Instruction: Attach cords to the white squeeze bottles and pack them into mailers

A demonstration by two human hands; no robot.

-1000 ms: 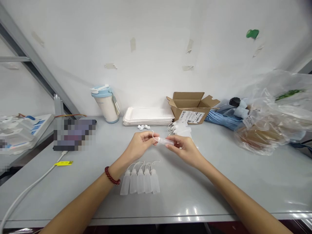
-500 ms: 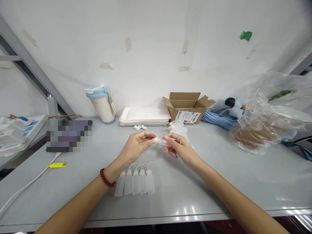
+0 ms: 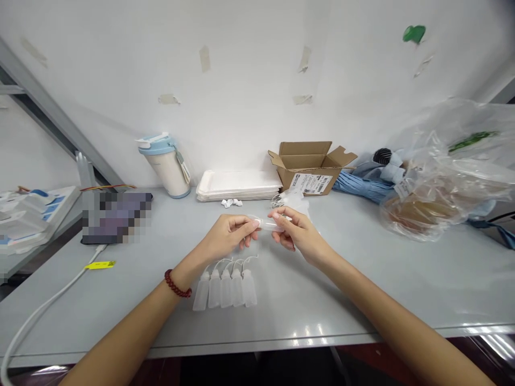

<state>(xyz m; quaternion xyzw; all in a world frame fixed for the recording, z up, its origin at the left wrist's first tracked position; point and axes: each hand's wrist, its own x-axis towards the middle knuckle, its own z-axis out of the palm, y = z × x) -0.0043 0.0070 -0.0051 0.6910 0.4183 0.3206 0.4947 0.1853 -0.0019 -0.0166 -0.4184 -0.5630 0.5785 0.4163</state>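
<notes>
Between my two hands a small translucent plastic bottle (image 3: 270, 224) lies nearly level above the table. My left hand (image 3: 233, 233) pinches its white neck end between thumb and fingers. Around the bottle's body, the fingers of my right hand (image 3: 296, 230) are closed. In front of my left hand several similar bottles (image 3: 226, 289) lie in a row, thin white tubes curving from their tops. Beyond my right hand is a pile of more clear bottles (image 3: 300, 201), partly hidden by that hand. A few small white caps (image 3: 232, 203) lie farther back.
At the back stand a tumbler (image 3: 167, 169), a stack of white envelopes (image 3: 239, 185) and an open cardboard box (image 3: 308, 174). Clear plastic bags (image 3: 434, 187) and blue cloth (image 3: 362, 186) crowd the right. On the left lie a blurred dark device (image 3: 118, 217) and a white cable (image 3: 52, 300).
My left fingers have shifted their pinch at the bottle's neck, with the lower fingers now extended beneath. The bottle has come closer to level. The whole view has tilted slightly downward.
</notes>
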